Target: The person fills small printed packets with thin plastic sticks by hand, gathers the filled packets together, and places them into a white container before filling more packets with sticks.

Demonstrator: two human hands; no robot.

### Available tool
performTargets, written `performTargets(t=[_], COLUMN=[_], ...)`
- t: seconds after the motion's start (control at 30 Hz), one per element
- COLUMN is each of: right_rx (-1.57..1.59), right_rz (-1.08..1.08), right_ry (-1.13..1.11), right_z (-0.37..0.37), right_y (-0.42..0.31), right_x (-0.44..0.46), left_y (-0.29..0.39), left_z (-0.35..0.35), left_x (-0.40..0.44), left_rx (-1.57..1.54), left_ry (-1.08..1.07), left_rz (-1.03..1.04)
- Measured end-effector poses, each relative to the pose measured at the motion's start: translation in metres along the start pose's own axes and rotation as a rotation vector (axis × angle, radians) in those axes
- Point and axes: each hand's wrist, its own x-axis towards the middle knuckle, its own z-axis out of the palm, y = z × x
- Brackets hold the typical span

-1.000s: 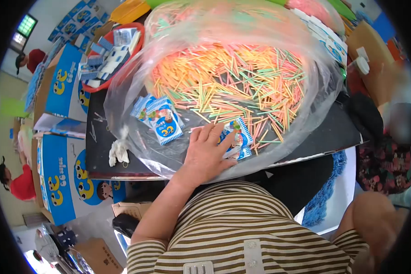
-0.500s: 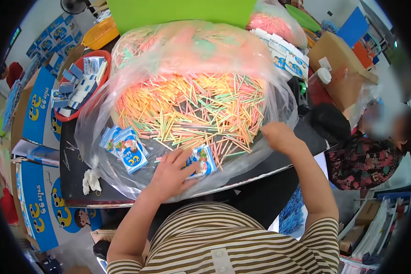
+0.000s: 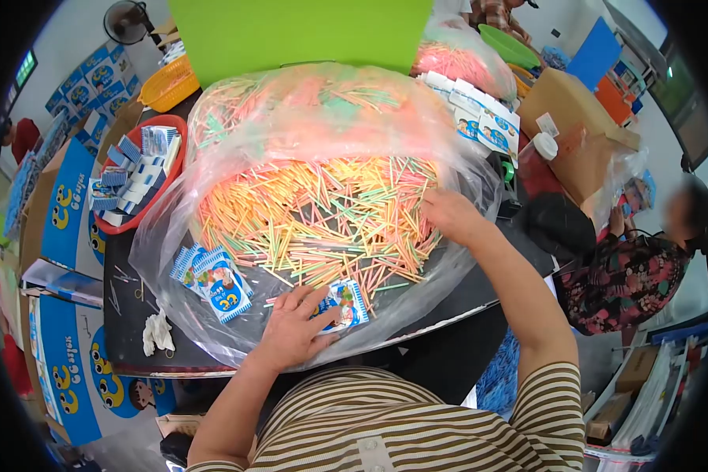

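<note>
My left hand (image 3: 293,329) lies palm down near the front of the table, its fingers spread over the left side of a small blue-and-white printed packet (image 3: 349,305). My right hand (image 3: 452,216) is at the right edge of a heap of thin pastel sticks (image 3: 322,208), fingers curled together; whether any stick is in them is hidden. The sticks, in yellow, pink and green, spill from a large clear plastic bag (image 3: 291,130). More printed packets (image 3: 216,283) overlap on the plastic to the left of my left hand.
At left stands a red basket (image 3: 179,145) of small packets, beside blue printed cartons (image 3: 75,197). A yellow basket (image 3: 169,85) and a green panel (image 3: 299,31) are behind. White boxes (image 3: 480,118) and a brown carton (image 3: 578,130) stand right, near another person (image 3: 629,283).
My right hand has moved up and left, from the bag's edge to the sticks. My left hand stays at the packet. The camera view has shifted slightly.
</note>
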Motion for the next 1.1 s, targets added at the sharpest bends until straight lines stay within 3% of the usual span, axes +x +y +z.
performTargets(t=[0.27, 0.33, 0.47, 0.53, 0.6, 0.67, 0.73, 0.83, 0.97, 1.03, 1.1], right_rx=[0.128, 0.245, 0.409, 0.273, 0.051, 0.282, 0.514, 0.443, 0.667, 0.383, 0.356], right_rz=[0.155, 0.393, 0.282, 0.541, 0.811, 1.085, 1.198, 1.328, 1.336, 1.195, 1.137], right_ry=[-0.028, -0.426, -0.345, 0.481, 0.700, 0.483, 0.260, 0.268, 0.237, 0.128, 0.072], right_z=[-0.032, -0.034, -0.039, -0.055, -0.057, -0.023, 0.011, 0.018, 0.025, 0.008, -0.004], right_y=[-0.045, -0.051, -0.056, -0.043, -0.034, -0.028, -0.022, -0.025, -0.002, -0.021, -0.034], right_x=[0.000, -0.007, -0.023, -0.032, -0.042, -0.057, -0.059, -0.035, -0.026, -0.023, -0.026], left_y=[-0.003, -0.002, -0.001, -0.001, 0.004, 0.027, 0.042, 0.063, 0.066, 0.064, 0.063], left_z=[-0.002, -0.002, -0.003, 0.000, -0.005, -0.020, -0.012, 0.017, 0.049, 0.053, 0.052], left_x=[-0.002, -0.001, 0.000, 0.000, 0.004, 0.020, 0.037, 0.066, 0.085, 0.079, 0.073], left_rx=[0.001, -0.002, 0.004, 0.004, 0.010, 0.122, 0.081, 0.073, 0.314, 0.312, 0.308], left_ry=[-0.009, 0.000, -0.023, -0.011, -0.002, 0.088, 0.062, 0.072, 0.133, 0.119, 0.095], left_rz=[0.012, 0.012, 0.012, 0.011, 0.028, 0.005, 0.027, 0.090, 0.150, 0.200, 0.247])
